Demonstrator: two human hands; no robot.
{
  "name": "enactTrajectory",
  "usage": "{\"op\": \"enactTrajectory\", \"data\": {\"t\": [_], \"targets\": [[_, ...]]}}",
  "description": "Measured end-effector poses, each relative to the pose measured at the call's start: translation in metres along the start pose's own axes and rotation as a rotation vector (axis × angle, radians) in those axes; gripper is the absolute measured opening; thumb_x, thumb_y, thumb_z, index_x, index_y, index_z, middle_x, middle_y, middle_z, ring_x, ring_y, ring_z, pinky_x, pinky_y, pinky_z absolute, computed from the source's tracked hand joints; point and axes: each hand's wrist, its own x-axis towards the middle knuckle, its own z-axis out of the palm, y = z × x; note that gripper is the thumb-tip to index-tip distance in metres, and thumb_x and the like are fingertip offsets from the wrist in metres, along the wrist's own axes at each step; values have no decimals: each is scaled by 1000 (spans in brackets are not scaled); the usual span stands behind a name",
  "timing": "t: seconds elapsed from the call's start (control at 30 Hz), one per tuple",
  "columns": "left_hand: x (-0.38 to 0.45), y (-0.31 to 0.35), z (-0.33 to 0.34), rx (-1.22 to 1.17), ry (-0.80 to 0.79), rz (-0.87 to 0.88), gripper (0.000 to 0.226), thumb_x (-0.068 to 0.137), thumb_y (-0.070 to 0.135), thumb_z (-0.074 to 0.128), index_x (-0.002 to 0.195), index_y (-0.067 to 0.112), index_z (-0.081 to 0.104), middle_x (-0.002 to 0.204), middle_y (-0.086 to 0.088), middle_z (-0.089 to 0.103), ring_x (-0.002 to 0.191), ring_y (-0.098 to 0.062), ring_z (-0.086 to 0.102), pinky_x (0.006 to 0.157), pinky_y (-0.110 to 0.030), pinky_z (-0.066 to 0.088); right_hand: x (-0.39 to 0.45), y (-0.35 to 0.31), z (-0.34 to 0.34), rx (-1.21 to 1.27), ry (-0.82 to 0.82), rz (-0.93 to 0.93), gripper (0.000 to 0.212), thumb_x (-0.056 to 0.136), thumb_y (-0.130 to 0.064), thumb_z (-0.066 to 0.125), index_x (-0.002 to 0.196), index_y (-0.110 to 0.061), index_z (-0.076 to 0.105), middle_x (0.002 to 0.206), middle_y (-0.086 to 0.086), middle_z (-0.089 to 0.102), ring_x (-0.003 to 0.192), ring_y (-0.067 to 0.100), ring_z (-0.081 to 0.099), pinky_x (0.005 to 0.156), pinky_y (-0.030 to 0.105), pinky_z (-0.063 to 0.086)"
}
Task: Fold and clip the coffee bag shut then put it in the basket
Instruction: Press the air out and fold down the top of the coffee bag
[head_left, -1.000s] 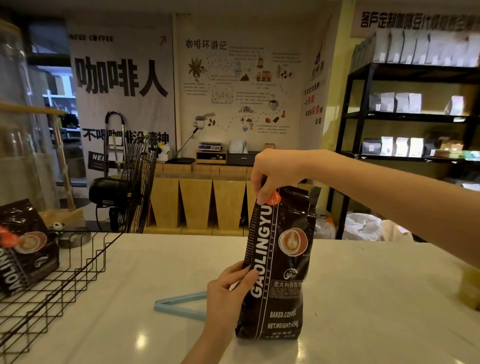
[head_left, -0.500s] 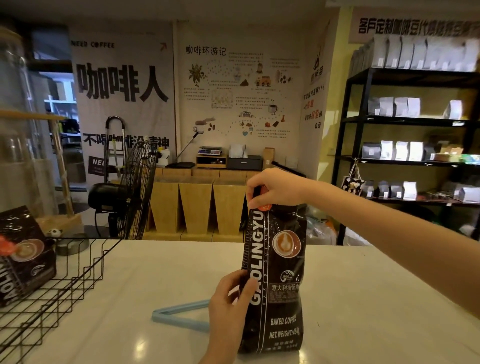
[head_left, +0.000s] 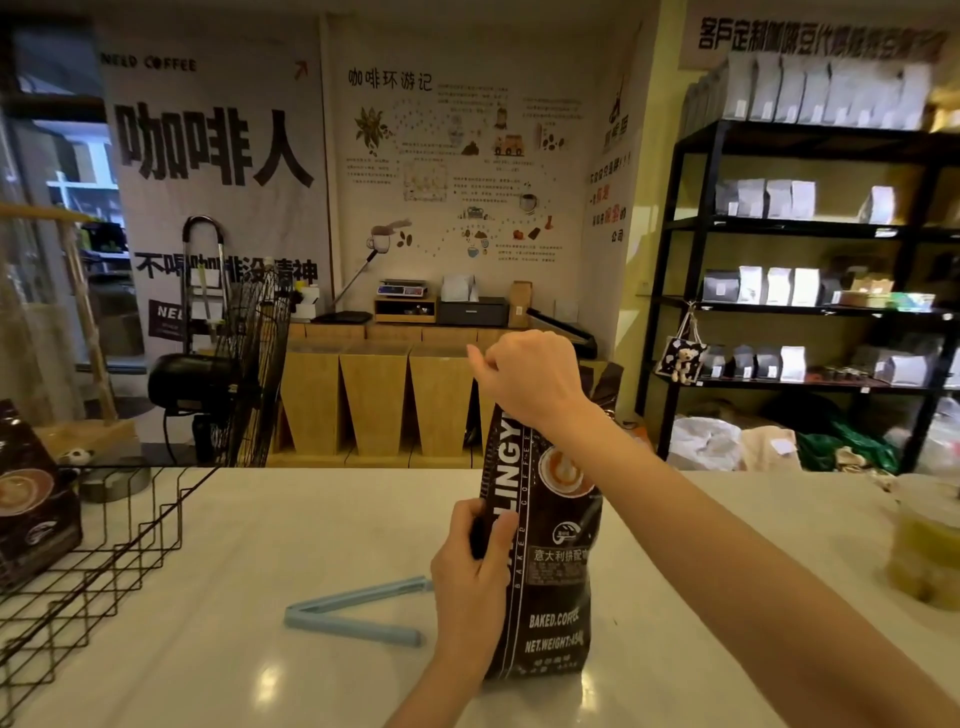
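Observation:
A black coffee bag with white lettering stands upright on the white counter. My left hand grips its left side at mid height. My right hand is closed over the bag's top, pressing it down; the top edge is hidden under the hand. A light blue bag clip lies open in a V on the counter, just left of my left hand. The black wire basket stands at the left edge of the counter.
Another black coffee bag sits in the wire basket. A yellowish container stands at the counter's right edge. Behind the counter are a black fan, wooden bins and black shelves with pale bags.
My right hand has pushed the bag's top lower and rolled over it, wrist turned further forward. My left hand slid slightly up the bag's side. The view has tilted up a little.

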Motion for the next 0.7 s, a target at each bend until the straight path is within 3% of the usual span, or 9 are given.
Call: {"op": "enactTrajectory", "data": {"t": [0.1, 0.23, 0.3, 0.4, 0.47, 0.53, 0.6, 0.63, 0.7], "targets": [[-1, -3, 0, 25, 35, 21, 20, 74, 45, 49, 84, 29, 53, 83, 21, 69, 76, -4, 66, 63, -25, 55, 0, -3, 2, -20, 22, 6, 51, 91, -27, 40, 49, -6, 60, 43, 0, 42, 40, 17, 40, 40, 19, 18], [-3, -10, -4, 41, 89, 49, 21, 74, 46, 49, 84, 28, 55, 84, 16, 70, 75, -8, 67, 64, -28, 57, 1, -10, 9, -8, 20, -73, 54, 93, -30, 38, 50, -6, 61, 41, -3, 36, 38, 15, 38, 40, 20, 19], [-3, -11, -6, 15, 104, 35, 23, 73, 46, 49, 85, 26, 55, 81, 9, 71, 76, -8, 67, 63, -27, 57, 3, -14, 8, 4, -71, -130, 53, 94, -36, 38, 59, -6, 64, 49, -1, 42, 47, 15, 42, 43, 22, 24], [-3, -11, -7, -11, 115, 29, 25, 72, 45, 48, 85, 24, 55, 78, 5, 71, 77, -9, 67, 62, -25, 56, 2, -13, -1, 19, -172, -172, 38, 93, -38, 42, 93, -7, 65, 88, 7, 63, 90, 19, 54, 76, 29, 43], [-4, -9, -6, -20, 102, 19, 21, 76, 41, 49, 85, 23, 54, 78, 4, 71, 76, -7, 68, 59, -21, 55, -7, -5, -12, 67, -62, -171, 37, 89, -35, 48, 116, -11, 56, 119, 8, 61, 118, 23, 49, 102, 36, 37], [-5, -7, -5, -38, 78, 11, 11, 81, 31, 49, 85, 22, 53, 81, 2, 69, 75, -4, 67, 56, -16, 53, -26, 9, -23, 199, 158, -63, 41, 88, -33, 48, 123, -12, 51, 127, 7, 57, 124, 20, 45, 108, 35, 30], [-5, -4, -4, -42, 69, 18, 12, 80, 34, 48, 85, 23, 51, 84, 3, 68, 74, -2, 67, 55, -14, 52, -60, 23, -28, 478, 368, 171, 33, 89, -28, 48, 118, -15, 53, 120, 3, 58, 117, 15, 49, 103, 34, 38], [-5, -4, -4, -46, 73, 19, 16, 77, 37, 47, 85, 24, 51, 85, 3, 68, 74, -1, 66, 56, -14, 52, -81, 29, -28, 648, 409, 330, 26, 89, -26, 49, 114, -20, 54, 117, -1, 58, 113, 15, 51, 99, 36, 43], [-4, -6, -5, -50, 86, 21, 20, 74, 42, 47, 85, 25, 51, 85, 3, 67, 74, -2, 66, 56, -15, 53, -121, 33, -19, 928, 303, 646, 20, 91, -24, 50, 110, -26, 56, 112, -4, 60, 111, 16, 55, 94, 34, 47]]}}
